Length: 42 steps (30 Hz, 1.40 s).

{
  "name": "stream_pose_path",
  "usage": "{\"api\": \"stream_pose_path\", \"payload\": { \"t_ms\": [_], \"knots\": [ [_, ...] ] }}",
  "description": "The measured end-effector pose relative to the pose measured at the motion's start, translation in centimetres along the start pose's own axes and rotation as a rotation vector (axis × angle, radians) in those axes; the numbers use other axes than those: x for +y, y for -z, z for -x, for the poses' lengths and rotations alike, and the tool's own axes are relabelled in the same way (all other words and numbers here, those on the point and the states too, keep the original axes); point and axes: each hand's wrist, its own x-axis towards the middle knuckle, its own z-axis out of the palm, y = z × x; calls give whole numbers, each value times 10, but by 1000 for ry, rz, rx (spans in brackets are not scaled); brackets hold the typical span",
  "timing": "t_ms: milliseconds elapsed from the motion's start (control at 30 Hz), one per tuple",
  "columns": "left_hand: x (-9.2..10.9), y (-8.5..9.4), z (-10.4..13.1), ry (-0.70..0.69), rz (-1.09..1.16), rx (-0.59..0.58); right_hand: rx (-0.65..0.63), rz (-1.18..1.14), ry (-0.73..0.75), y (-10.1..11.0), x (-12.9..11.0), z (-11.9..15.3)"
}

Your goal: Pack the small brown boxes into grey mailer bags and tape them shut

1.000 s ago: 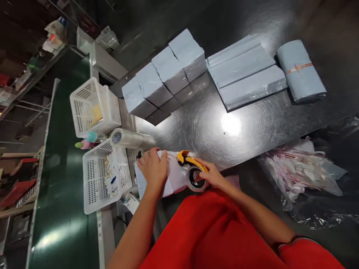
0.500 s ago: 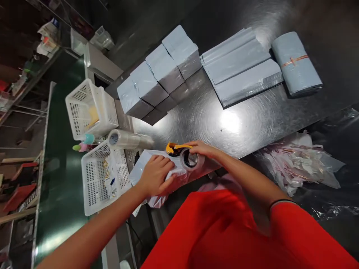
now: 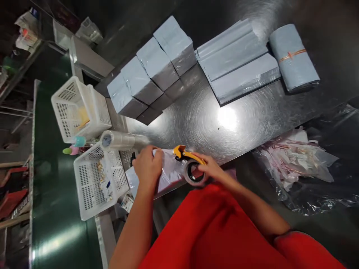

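My right hand is closed around a yellow tape dispenser that carries a roll of clear tape. Beneath the dispenser lies a plastic-wrapped package at the table's near edge. My left hand rests on the package's left part, its fingers bent together over the top; whether it grips the plastic is hidden.
Wrapped grey blocks stand in a row at the back. Flat grey bags and a tied roll lie to the right. White baskets and clear tape rolls are at left; loose plastic lies at right.
My left hand has moved up and left along the package, its fingers now bent. The dispenser has tilted and shifted slightly right and down with my right hand.
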Motion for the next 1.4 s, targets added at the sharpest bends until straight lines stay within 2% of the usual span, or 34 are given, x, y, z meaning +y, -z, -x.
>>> {"api": "stream_pose_path", "payload": {
  "t_ms": [33,67,100,133,200,233,267,300,400,500,633,733,800,867,967,1100,1167,1267,1333,1400],
  "knots": [
    [-5,0,-4,77,71,99,-49,19,-23,0,-9,-21],
    [-11,2,-6,53,148,188,-111,38,-52,3,-20,-42],
    [-17,5,-5,-81,212,232,-180,62,-86,8,-30,-58],
    [-23,9,-1,-317,247,208,-241,87,-115,13,-40,-70],
    [-32,17,10,-907,192,-20,-326,130,-153,22,-52,-80],
    [-34,20,16,-1138,123,-157,-343,144,-162,25,-54,-80],
    [-36,22,20,-1271,48,-258,-348,149,-162,25,-54,-77],
    [-36,23,24,-1318,-13,-311,-347,146,-154,25,-53,-74],
    [-32,20,25,-1204,-76,-285,-319,134,-95,25,-48,-62],
    [-24,15,19,-1064,-68,-235,-284,152,-71,36,-44,-42],
    [-8,11,7,-715,-88,-135,-212,137,-92,55,-28,17],
    [3,9,3,-559,-55,-68,-132,105,-120,50,-5,60],
    [7,7,4,-520,-34,-34,-116,84,-97,37,9,69],
    [9,6,5,-508,-27,-28,-166,68,-79,27,17,60],
    [10,5,5,-516,-46,-44,-316,100,-116,30,10,19],
    [7,5,3,-552,-65,-54,-533,199,-213,57,-21,-44],
    [7,5,3,-561,-59,-56,-611,270,-242,61,-40,-67],
    [11,5,2,-558,-43,-65,-727,397,-324,40,-58,-82],
    [14,6,2,-556,-36,-88,-866,496,-445,17,-63,-81],
    [15,6,2,-546,-16,-99,-949,581,-514,5,-67,-72]
  ]
}}
